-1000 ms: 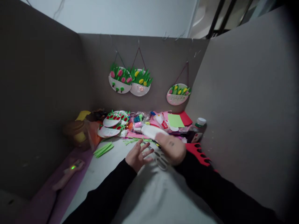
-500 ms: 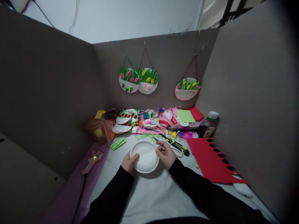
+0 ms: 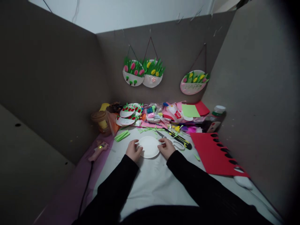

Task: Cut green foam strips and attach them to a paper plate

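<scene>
A white paper plate (image 3: 149, 147) is low over the pale tabletop in front of me, its plain round face up. My left hand (image 3: 134, 151) is closed at the plate's left edge, thumb toward me and fingers curled on the far side. On the opposite edge, my right hand (image 3: 167, 148) pinches the rim with bent fingers. Just beyond the right hand lie white-handled scissors (image 3: 179, 145) and a black-and-yellow utility knife (image 3: 182, 141). Whether the plate touches the table I cannot tell.
Green paper strips (image 3: 122, 135) lie at left, near a pink glue gun (image 3: 98, 151) with a cord. A red sheet (image 3: 211, 153) with cut-outs is at right, by a bottle (image 3: 215, 118). Finished flower plates (image 3: 128, 111) and craft supplies crowd the back; grey panels (image 3: 172, 47) enclose the table.
The plate has turned from a raised, tilted pose to lying flatter and lower. My right hand has shifted to its right edge, and the left grip has moved up the left edge. The view has shifted.
</scene>
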A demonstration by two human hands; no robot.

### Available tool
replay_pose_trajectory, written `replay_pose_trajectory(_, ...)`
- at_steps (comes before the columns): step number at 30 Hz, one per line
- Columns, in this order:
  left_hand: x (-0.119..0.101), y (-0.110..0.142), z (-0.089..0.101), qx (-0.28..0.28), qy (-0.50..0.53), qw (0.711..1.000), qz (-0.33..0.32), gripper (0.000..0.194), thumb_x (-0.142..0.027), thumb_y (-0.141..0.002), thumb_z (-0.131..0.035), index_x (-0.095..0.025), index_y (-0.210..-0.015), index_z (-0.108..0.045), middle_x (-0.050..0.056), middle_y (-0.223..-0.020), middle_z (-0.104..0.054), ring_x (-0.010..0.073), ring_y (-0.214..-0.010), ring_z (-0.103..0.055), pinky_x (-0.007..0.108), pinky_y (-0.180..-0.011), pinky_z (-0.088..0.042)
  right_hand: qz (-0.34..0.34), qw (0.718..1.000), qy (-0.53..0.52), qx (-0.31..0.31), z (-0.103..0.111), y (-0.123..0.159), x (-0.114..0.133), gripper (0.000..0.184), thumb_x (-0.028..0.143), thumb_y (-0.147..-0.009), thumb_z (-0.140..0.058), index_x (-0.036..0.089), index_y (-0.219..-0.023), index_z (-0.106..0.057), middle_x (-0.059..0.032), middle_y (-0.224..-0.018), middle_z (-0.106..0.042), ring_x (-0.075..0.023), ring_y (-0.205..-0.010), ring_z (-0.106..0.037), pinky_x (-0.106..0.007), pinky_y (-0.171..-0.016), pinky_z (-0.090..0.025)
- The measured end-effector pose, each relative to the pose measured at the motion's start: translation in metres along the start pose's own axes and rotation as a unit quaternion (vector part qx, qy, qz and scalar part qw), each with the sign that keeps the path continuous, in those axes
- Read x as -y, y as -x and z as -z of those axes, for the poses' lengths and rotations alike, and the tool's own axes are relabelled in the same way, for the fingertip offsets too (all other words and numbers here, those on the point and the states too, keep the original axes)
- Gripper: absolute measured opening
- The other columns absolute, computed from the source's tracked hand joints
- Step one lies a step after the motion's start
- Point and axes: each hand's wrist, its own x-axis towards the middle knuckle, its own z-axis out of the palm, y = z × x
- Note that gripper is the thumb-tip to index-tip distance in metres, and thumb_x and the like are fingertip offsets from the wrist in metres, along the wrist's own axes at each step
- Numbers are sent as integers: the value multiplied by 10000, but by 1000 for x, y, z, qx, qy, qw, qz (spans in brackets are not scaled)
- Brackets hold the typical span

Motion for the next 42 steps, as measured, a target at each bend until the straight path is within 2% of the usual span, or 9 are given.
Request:
replay_pose_trajectory(4,3,-2,-2,16,-73,996,-48,373,-258,-692,-566,-142,-1044,-528,106,-1006,-560,188,-841,-567,370,-786,-473,20,999,26,15,0,1,-2,234,271,-652,-559,182,-868,-578,-37,-889,-518,-115,-625,-529,-288,-616,-490)
replay_pose_trajectory(9,8,-3,-5,20,-108,992,-70,369,-264,-719,-538,-139,-1065,-512,107,-1030,-560,183,-844,-576,348,-772,-478,39,998,28,30,-2,3,-2,200,247,-665,-542,179,-852,-570,-36,-885,-495,-120,-658,-529,-282,-633,-487)
replay_pose_trajectory(18,-10,-5,1,19,-212,964,-158,293,-266,-760,-508,-149,-1028,-524,119,-1011,-567,253,-974,-538,413,-852,-430,51,996,50,54,-5,3,12,185,178,-662,-537,178,-846,-558,-30,-885,-498,-114,-667,-531,-279,-627,-482)
replay_pose_trajectory(22,-7,-3,3,81,-198,964,-159,620,-418,-614,-674,-157,-1140,-477,147,-1174,-505,301,-1109,-470,443,-917,-394,61,995,56,55,-5,4,12,244,176,-667,-537,193,-910,-549,-47,-955,-503,-139,-746,-547,-288,-634,-492)
replay_pose_trajectory(25,-6,-1,1,124,-198,961,-149,796,-454,-515,-740,-156,-1195,-453,169,-1254,-454,325,-1183,-409,454,-965,-355,101,991,72,44,-2,6,12,274,171,-665,-544,199,-938,-544,-63,-993,-498,-178,-879,-536,-329,-738,-488)
replay_pose_trajectory(29,-9,2,-7,126,-205,963,-121,712,-399,-607,-697,-165,-1229,-445,168,-1324,-411,345,-1258,-323,485,-999,-302,179,977,104,42,1,12,14,249,159,-679,-537,192,-924,-559,-82,-1022,-509,-209,-996,-491,-384,-884,-424)
replay_pose_trajectory(33,-9,0,-9,129,-193,967,-106,654,-356,-666,-647,-152,-1250,-435,172,-1359,-382,365,-1289,-268,512,-1001,-282,238,953,157,99,0,17,17,301,179,-677,-571,164,-977,-579,-123,-1106,-504,-240,-1089,-432,-409,-950,-369)
replay_pose_trajectory(38,-1,-4,-6,95,-174,972,-128,570,-330,-712,-579,-88,-1212,-447,206,-1274,-448,298,-1212,-394,459,-991,-330,193,947,211,147,-1,20,18,429,229,-672,-617,136,-1087,-555,-144,-1177,-484,-247,-1148,-391,-394,-960,-358)
replay_pose_trajectory(42,2,-3,0,44,-168,974,-146,431,-265,-744,-526,-131,-1152,-492,161,-1214,-499,255,-1166,-446,426,-991,-349,173,939,245,167,0,18,21,418,215,-701,-596,154,-1112,-547,-128,-1168,-501,-234,-1135,-410,-380,-957,-353)
